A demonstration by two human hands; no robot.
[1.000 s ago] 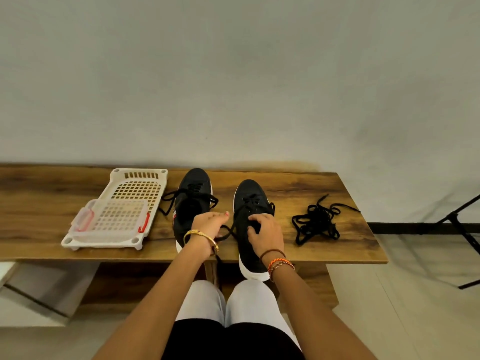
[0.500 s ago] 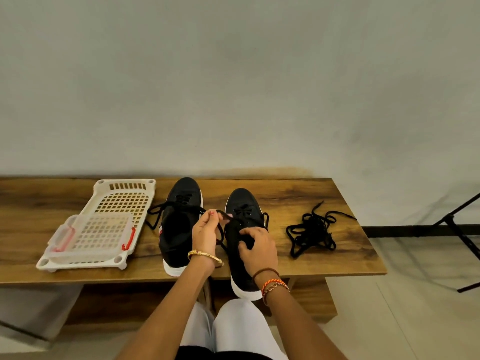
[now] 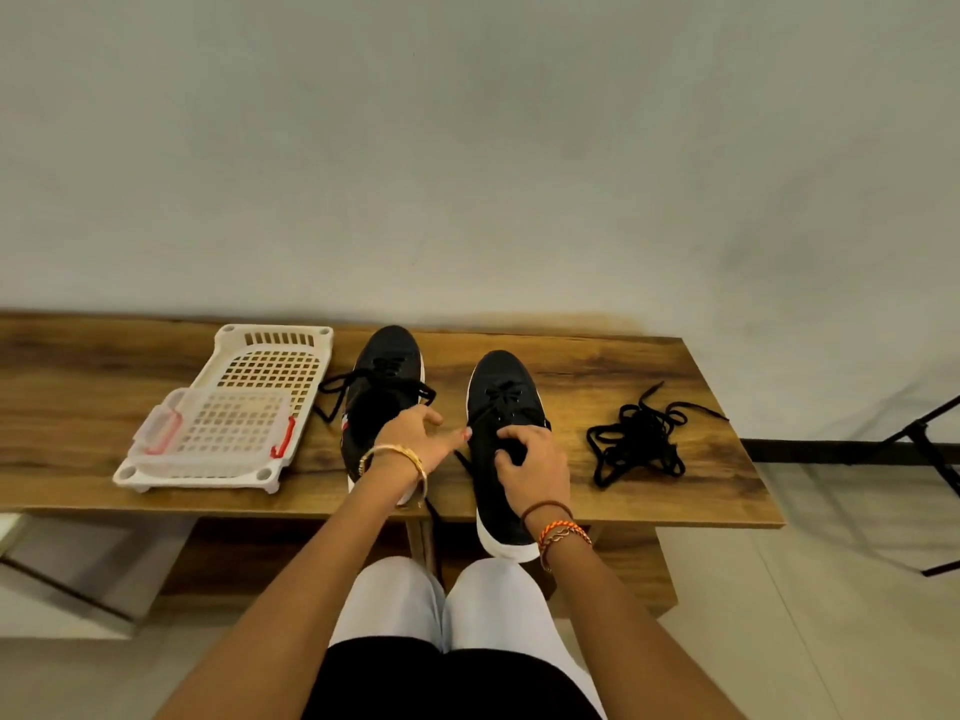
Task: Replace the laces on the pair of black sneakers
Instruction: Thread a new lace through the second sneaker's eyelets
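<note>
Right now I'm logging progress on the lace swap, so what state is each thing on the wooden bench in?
Left black sneaker: upright, lace loosened, ends trailing.
Right black sneaker: upright, lace still threaded.
Left hand: fingers extended between the sneakers; grip unclear.
Right hand: fingers curled on the right sneaker's lacing.
Loose black laces: tangled pile on the wooden bench.
White plastic basket: lying flat.
Clear red-clipped box: in the basket.

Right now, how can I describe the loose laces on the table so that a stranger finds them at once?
Start at the wooden table against the wall and go toward its right end. Past the right sneaker lies a tangled pile of black laces. Unlike the other laces, it is threaded through no shoe.
</note>
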